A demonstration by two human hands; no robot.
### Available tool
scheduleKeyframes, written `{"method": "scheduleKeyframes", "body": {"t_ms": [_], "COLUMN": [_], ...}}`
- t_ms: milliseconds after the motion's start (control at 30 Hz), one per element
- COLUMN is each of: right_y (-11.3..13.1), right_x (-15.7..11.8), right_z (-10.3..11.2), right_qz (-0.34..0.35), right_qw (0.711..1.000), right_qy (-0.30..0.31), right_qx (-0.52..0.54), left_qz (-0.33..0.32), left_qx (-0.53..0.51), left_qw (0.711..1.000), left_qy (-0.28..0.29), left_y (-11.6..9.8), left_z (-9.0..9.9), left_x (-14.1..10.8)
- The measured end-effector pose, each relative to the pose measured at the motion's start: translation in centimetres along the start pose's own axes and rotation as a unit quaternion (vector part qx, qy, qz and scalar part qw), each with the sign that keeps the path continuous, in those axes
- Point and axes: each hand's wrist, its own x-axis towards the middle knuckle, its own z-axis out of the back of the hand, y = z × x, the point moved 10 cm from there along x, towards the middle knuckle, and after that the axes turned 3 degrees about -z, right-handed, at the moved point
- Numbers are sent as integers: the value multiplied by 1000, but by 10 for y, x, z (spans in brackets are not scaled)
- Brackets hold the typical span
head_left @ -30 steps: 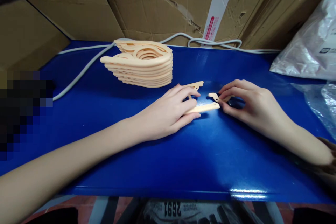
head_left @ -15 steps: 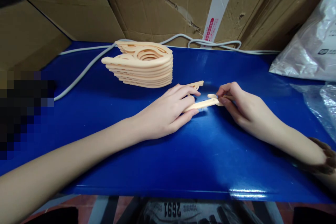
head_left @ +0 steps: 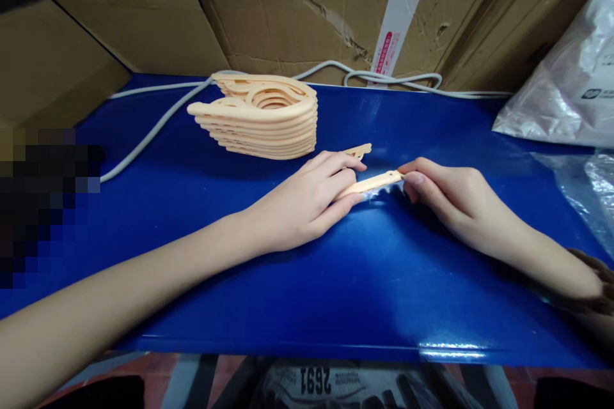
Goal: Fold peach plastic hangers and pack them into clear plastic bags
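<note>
A beige plastic hanger [head_left: 377,183] lies low over the blue table, with its near arm pointing right and a notched far arm behind. My left hand [head_left: 319,198] is closed round its middle, which the fingers cover. At the near arm's tip, my right hand [head_left: 441,195] pinches a small beige hook piece between thumb and forefinger; those fingers hide most of it. Behind my left hand stands a neat stack of matching beige hangers [head_left: 268,131], lying flat on each other.
The blue table [head_left: 336,307] is backed by cardboard boxes [head_left: 288,6]. A grey-white cable [head_left: 148,140] runs along its rear and left. At the right are a filled plastic bag [head_left: 566,83] and clear film [head_left: 590,192]. Printed black material [head_left: 316,383] shows below the front edge.
My right hand has shifted slightly and turned at the near arm's tip. The curved hook end that showed between the hands is now hidden. My left hand keeps its hold.
</note>
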Motion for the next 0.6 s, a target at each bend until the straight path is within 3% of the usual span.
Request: {"method": "scheduleKeyframes", "body": {"t_ms": [300, 600], "right_y": [-2, 4], "right_x": [-2, -2], "right_z": [0, -7], "right_qz": [-18, -8], "right_qw": [1000, 999], "right_qy": [-5, 27], "right_qx": [4, 29], "left_qz": [-12, -21], "left_qx": [6, 6], "left_qw": [1000, 1000], "left_qy": [-3, 7], "left_y": [-1, -6], "left_z": [1, -3], "left_x": [0, -1]}}
